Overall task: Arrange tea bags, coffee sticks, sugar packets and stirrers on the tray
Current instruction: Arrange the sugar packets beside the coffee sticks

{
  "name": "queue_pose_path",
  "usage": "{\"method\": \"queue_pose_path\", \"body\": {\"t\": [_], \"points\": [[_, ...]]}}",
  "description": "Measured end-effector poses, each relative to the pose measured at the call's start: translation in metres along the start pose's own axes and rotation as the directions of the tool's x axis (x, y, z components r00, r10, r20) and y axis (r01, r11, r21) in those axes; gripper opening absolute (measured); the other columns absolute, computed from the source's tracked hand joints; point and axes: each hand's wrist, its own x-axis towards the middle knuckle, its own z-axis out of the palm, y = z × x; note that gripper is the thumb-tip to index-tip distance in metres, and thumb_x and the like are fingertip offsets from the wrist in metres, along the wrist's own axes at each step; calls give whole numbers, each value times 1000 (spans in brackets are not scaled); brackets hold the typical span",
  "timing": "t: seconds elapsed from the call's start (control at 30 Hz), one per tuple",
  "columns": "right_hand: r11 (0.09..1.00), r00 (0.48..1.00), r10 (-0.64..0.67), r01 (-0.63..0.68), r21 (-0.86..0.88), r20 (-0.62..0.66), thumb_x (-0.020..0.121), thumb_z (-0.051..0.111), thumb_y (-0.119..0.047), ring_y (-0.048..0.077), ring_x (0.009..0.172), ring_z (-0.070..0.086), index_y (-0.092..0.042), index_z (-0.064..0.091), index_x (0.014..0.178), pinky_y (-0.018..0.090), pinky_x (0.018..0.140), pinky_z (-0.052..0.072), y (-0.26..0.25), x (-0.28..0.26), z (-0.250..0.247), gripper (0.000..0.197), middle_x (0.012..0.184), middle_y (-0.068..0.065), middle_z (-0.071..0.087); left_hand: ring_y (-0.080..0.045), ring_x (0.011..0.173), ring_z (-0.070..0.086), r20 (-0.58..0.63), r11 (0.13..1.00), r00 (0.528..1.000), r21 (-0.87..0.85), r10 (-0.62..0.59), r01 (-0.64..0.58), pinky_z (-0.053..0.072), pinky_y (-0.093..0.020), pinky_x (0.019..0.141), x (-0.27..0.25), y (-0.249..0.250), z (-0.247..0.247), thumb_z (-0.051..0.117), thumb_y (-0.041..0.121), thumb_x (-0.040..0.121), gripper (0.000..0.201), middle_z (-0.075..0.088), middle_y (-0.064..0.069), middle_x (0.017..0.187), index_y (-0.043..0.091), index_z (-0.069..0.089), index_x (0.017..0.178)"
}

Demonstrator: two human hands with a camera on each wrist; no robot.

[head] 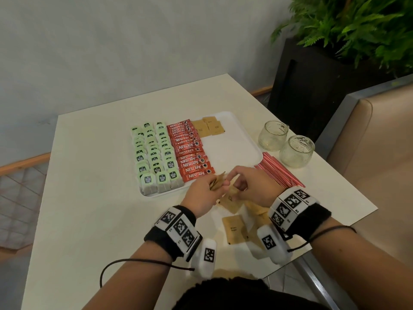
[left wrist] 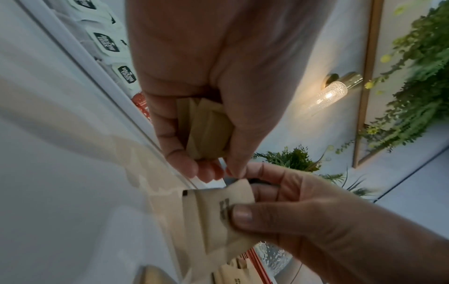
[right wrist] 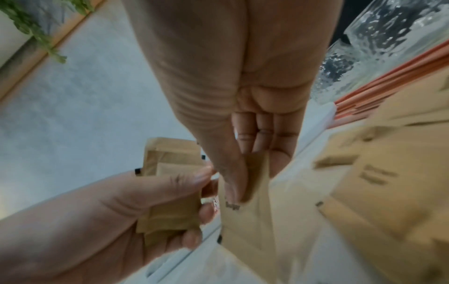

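A white tray (head: 234,144) holds rows of green tea bags (head: 154,153), red coffee sticks (head: 192,153) and a few brown sugar packets (head: 209,127) at its far end. Just over the tray's near edge my left hand (head: 203,193) grips a small stack of brown sugar packets (left wrist: 206,130). My right hand (head: 248,184) pinches one more sugar packet (right wrist: 245,207) between thumb and fingers, right beside the left hand's stack. Several loose sugar packets (head: 234,229) lie on the table below my hands. Red striped stirrers (head: 279,170) lie right of the tray.
Two glass jars (head: 273,135) (head: 296,151) stand on the table at the right, beyond the stirrers. The white table (head: 89,198) ends close on the right near a beige seat (head: 380,164). A dark planter with ferns (head: 324,74) stands behind.
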Motion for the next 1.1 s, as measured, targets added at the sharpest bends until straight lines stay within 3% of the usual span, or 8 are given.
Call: {"method": "queue_pose_path", "body": {"t": [0.07,0.13,0.33,0.5,0.6,0.7,0.9,1.1], "points": [[997,1000,-8,8,81,-6,68,83,-6,19,74,66,-24,60,98,33,72,57,-3,4,-5,41,78,2,72,-16,74,61,36,999,999,33,16,-17,51,-29,61,1,1,2,67,22,91,17,69,-11,92,12,67,105],[994,1000,-18,20,111,-20,68,84,-8,22,77,69,-22,59,100,39,76,58,-3,8,-8,43,77,4,73,-13,73,59,33,1000,999,11,20,-20,50,-25,58,2,2,1,70,21,89,21,67,-7,90,12,66,107],[963,999,-19,27,270,-33,71,83,-8,14,77,69,-23,60,110,26,78,56,-8,12,-18,48,81,1,75,-13,78,63,1,990,1000,-143,-14,14,52,-26,61,8,2,-7,69,13,89,13,68,-2,92,15,66,102],[858,982,76,23,514,-171,92,63,-12,28,85,71,-9,65,109,34,79,60,-13,18,-23,17,92,16,73,-10,67,58,-93,897,980,-425,-176,120,53,-24,59,15,5,-8,68,10,90,9,62,-2,79,14,63,96],[891,991,105,-55,451,-88,93,62,-25,28,84,71,-6,69,99,37,79,60,-13,21,-22,21,89,14,73,-10,64,57,-114,866,971,-483,-212,132,54,-26,60,20,7,-11,68,8,90,7,60,-2,74,13,63,92],[915,996,91,-74,396,-25,86,72,-20,20,72,68,-2,69,94,32,75,59,-11,23,-18,20,87,17,73,-12,64,57,-104,841,967,-522,-232,145,55,-25,59,24,10,-15,68,8,90,9,58,-4,71,10,63,97],[902,971,184,-106,419,-151,89,68,-13,18,67,68,-5,67,89,32,66,57,-7,63,-34,8,82,8,71,-25,81,68,-31,678,944,-704,-328,212,62,-36,66,34,23,-39,65,19,93,19,69,-13,94,9,65,109],[877,922,346,-252,410,-172,90,68,-18,19,69,68,-9,68,95,34,68,60,10,141,-45,10,87,10,73,-32,95,71,41,489,947,-849,-317,201,62,-42,73,48,21,-72,44,1,98,23,71,-20,108,2,56,118]]}}
